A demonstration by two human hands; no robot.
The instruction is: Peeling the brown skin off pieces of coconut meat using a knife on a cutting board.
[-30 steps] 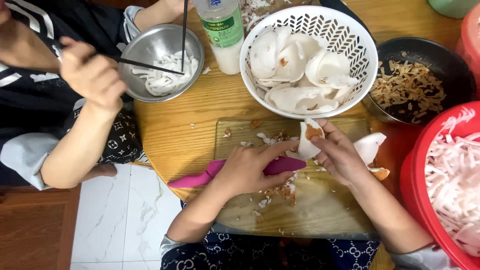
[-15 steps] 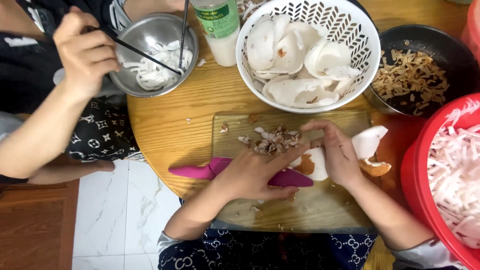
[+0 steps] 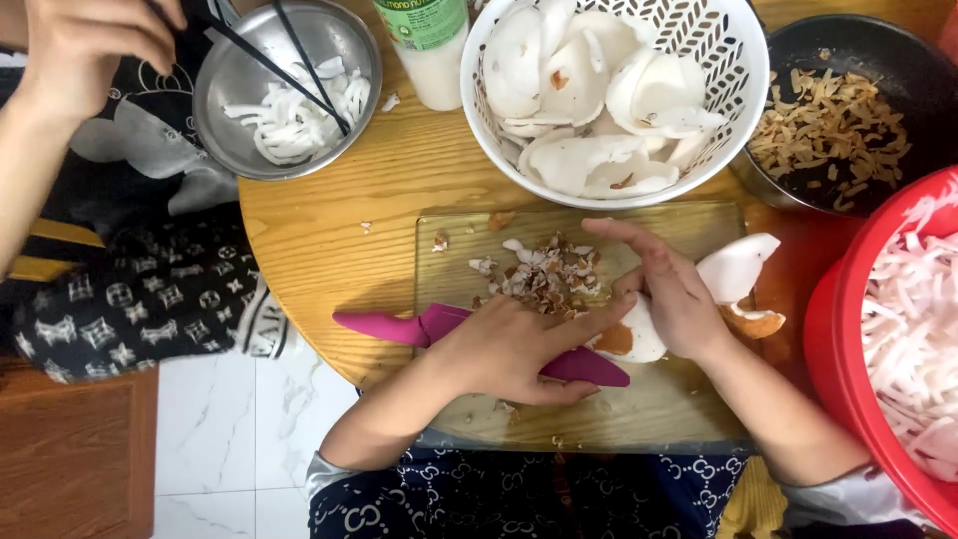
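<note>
My left hand (image 3: 509,349) is closed around a magenta knife (image 3: 439,324), its handle sticking out toward nine o'clock and the blade running under my fingers toward three o'clock across the glass cutting board (image 3: 689,399). My right hand (image 3: 674,294) presses down on a coconut piece (image 3: 627,339), white flesh with a brown patch of skin left on it, fingers spread flat over it and gripping it in place just at the knife's tip. At twelve o'clock from my hands lies a pile of brown peelings (image 3: 544,274) on the board, so a fair bit of skin has come off. At three o'clock from my right hand sit another white piece (image 3: 736,265) and a brown scrap (image 3: 755,321). The white colander (image 3: 689,60), at twelve o'clock on the wooden surface (image 3: 339,240), holds many large pieces with brown flecks, which I judge are left to do. The red basin (image 3: 848,329) at three o'clock is full of white strips, and the dark pan (image 3: 898,70) at one o'clock holds brown shavings. At ten o'clock another person's hand (image 3: 90,40) works black chopsticks (image 3: 289,50) in a steel bowl (image 3: 239,100) of strips, beside a bottle (image 3: 429,50).
</note>
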